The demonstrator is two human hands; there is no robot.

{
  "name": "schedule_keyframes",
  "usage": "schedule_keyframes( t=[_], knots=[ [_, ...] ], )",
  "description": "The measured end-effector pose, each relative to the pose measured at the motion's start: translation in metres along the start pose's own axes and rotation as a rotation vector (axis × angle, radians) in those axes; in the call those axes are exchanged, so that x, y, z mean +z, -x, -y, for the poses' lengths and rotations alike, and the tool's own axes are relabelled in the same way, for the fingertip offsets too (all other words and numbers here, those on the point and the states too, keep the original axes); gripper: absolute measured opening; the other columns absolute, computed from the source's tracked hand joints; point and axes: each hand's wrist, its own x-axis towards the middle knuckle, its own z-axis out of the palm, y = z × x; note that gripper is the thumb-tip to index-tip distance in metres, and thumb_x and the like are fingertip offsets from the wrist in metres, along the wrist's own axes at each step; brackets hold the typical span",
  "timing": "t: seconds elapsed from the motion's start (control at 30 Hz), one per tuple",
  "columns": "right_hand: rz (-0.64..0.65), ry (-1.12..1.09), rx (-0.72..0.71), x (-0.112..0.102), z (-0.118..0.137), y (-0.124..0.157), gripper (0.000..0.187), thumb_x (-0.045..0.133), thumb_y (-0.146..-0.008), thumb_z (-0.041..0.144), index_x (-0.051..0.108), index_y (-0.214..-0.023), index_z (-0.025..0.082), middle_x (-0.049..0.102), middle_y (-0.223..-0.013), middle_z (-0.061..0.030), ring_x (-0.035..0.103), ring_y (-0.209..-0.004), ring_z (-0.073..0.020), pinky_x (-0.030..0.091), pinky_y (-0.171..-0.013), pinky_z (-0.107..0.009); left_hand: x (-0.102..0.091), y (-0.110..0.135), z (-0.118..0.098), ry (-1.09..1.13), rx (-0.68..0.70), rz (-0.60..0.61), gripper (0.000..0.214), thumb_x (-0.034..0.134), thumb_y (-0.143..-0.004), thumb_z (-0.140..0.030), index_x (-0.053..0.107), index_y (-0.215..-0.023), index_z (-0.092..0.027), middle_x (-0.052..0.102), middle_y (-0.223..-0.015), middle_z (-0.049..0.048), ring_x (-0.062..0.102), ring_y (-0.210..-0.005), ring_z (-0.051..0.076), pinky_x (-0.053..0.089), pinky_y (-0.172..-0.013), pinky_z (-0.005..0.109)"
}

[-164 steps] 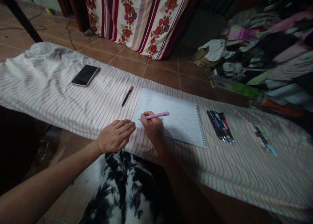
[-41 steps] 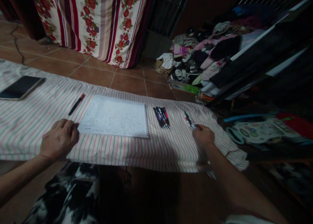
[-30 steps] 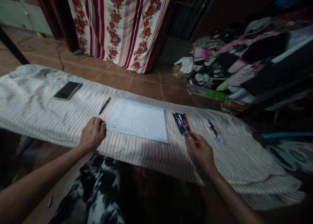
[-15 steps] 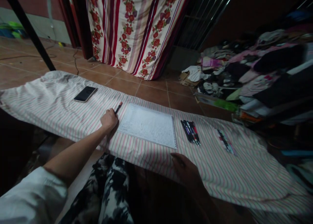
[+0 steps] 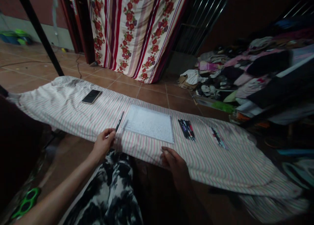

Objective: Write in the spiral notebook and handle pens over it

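My left hand [image 5: 106, 141] is closed around the lower end of a dark pen [image 5: 119, 121], whose lighter tip points up and away from me. The pen is just left of an open spiral notebook [image 5: 149, 123], its page covered in faint writing. Close to the notebook's near right corner, my right hand [image 5: 173, 161] hovers at the cloth's front edge. Its fingers are loosely bent and apart, with nothing visible in them. A group of several pens [image 5: 186, 130] lies right of the notebook, and a smaller group of pens [image 5: 218, 138] lies farther right.
A striped cloth [image 5: 208, 166] covers the long, narrow surface. A phone [image 5: 92, 96] lies on its left part. Beyond are a tiled floor [image 5: 152, 95], a floral curtain [image 5: 132, 32] and a heap of clothes [image 5: 245, 64]. A dark pole [image 5: 41, 35] stands at the left.
My left hand has drawn back toward me with the pen, which now stands more upright in view. My right hand has shifted left, and the camera view has shifted slightly.
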Motion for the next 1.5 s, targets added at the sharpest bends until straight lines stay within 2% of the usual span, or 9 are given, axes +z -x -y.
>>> schedule_keyframes(
  t=[0.1, 0.2, 0.3, 0.43, 0.67, 0.9, 1.13, 1.4, 1.5],
  knots=[
    [0.113, -0.092, 0.01, 0.032, 0.015, 0.031, 0.046, 0.057, -0.07, 0.052, 0.061, -0.097, 0.015, 0.059, -0.061, 0.0, 0.048, -0.047, -0.0094, 0.04, -0.043, -0.021, -0.007, 0.068, 0.005, 0.148, -0.075, 0.203, 0.043, 0.058, -0.069, -0.048, 0.056, -0.094, -0.014, 0.048, -0.052, -0.0051, 0.045, -0.045, 0.009, 0.033, -0.043, 0.019],
    [0.181, -0.107, 0.084, 0.056, 0.027, 0.059, 0.052, 0.057, -0.069, 0.054, 0.057, -0.104, 0.016, 0.054, -0.055, 0.0036, 0.04, -0.039, -0.0071, 0.032, -0.034, -0.019, -0.019, 0.122, 0.01, 0.082, -0.04, 0.246, 0.037, 0.055, -0.074, -0.045, 0.058, -0.094, -0.015, 0.049, -0.057, -0.0035, 0.045, -0.049, 0.011, 0.034, -0.045, 0.02],
    [0.173, -0.077, 0.051, 0.067, 0.035, 0.085, 0.044, 0.057, -0.069, 0.052, 0.061, -0.092, 0.015, 0.049, -0.051, 0.0051, 0.034, -0.038, -0.0054, 0.025, -0.033, -0.018, -0.035, 0.157, 0.011, -0.055, 0.108, 0.272, 0.027, 0.052, -0.079, -0.038, 0.062, -0.091, -0.016, 0.054, -0.073, 0.0011, 0.052, -0.06, 0.013, 0.041, -0.055, 0.024],
    [0.174, -0.104, 0.019, 0.069, 0.043, 0.119, 0.036, 0.061, -0.067, 0.049, 0.063, -0.077, 0.014, 0.044, -0.048, 0.0056, 0.032, -0.039, -0.0041, 0.022, -0.035, -0.018, -0.058, 0.183, 0.01, -0.179, 0.234, 0.267, 0.023, 0.047, -0.083, -0.032, 0.063, -0.091, -0.018, 0.057, -0.083, 0.0045, 0.056, -0.077, 0.018, 0.044, -0.068, 0.028],
    [0.199, -0.161, 0.049, 0.071, 0.047, 0.158, 0.033, 0.059, -0.07, 0.048, 0.058, -0.072, 0.015, 0.051, -0.054, 0.0028, 0.041, -0.043, -0.0058, 0.03, -0.038, -0.017, -0.08, 0.202, 0.007, -0.32, 0.395, 0.304, 0.021, 0.046, -0.084, -0.029, 0.063, -0.092, -0.02, 0.061, -0.089, 0.0058, 0.058, -0.086, 0.019, 0.046, -0.075, 0.029],
    [0.309, -0.053, 0.065, 0.072, 0.043, 0.179, 0.025, 0.053, -0.075, 0.041, 0.06, -0.076, 0.017, 0.055, -0.055, 0.0026, 0.046, -0.044, -0.0086, 0.036, -0.041, -0.019, -0.086, 0.207, 0.008, -0.617, 0.65, 0.322, 0.029, 0.049, -0.084, -0.031, 0.055, -0.11, -0.021, 0.061, -0.088, 0.0063, 0.058, -0.083, 0.019, 0.047, -0.074, 0.029],
    [0.369, 0.06, -0.002, 0.068, 0.037, 0.188, 0.025, 0.053, -0.076, 0.042, 0.058, -0.072, 0.018, 0.057, -0.059, 0.0017, 0.049, -0.049, -0.0101, 0.037, -0.043, -0.021, -0.081, 0.222, 0.006, -0.694, 0.637, 0.328, 0.027, 0.037, -0.088, -0.024, 0.056, -0.107, -0.02, 0.057, -0.089, 0.007, 0.06, -0.076, 0.017, 0.049, -0.068, 0.026],
    [0.385, 0.106, -0.1, 0.069, 0.035, 0.19, 0.026, 0.046, -0.081, 0.042, 0.055, -0.073, 0.019, 0.055, -0.06, 0.0011, 0.051, -0.052, -0.0111, 0.041, -0.049, -0.022, -0.08, 0.225, 0.021, -0.531, 0.665, 0.31, 0.027, 0.036, -0.088, -0.019, 0.052, -0.109, -0.018, 0.059, -0.085, 0.0081, 0.059, -0.077, 0.018, 0.049, -0.068, 0.028],
    [0.402, 0.138, -0.168, 0.068, 0.037, 0.193, 0.024, 0.043, -0.083, 0.039, 0.054, -0.075, 0.019, 0.054, -0.061, 0.0012, 0.051, -0.056, -0.0114, 0.041, -0.052, -0.022, -0.081, 0.225, 0.021, -0.46, 0.621, 0.331, 0.026, 0.037, -0.088, -0.02, 0.054, -0.106, -0.018, 0.06, -0.085, 0.0075, 0.059, -0.079, 0.018, 0.047, -0.07, 0.028]
  ],
)
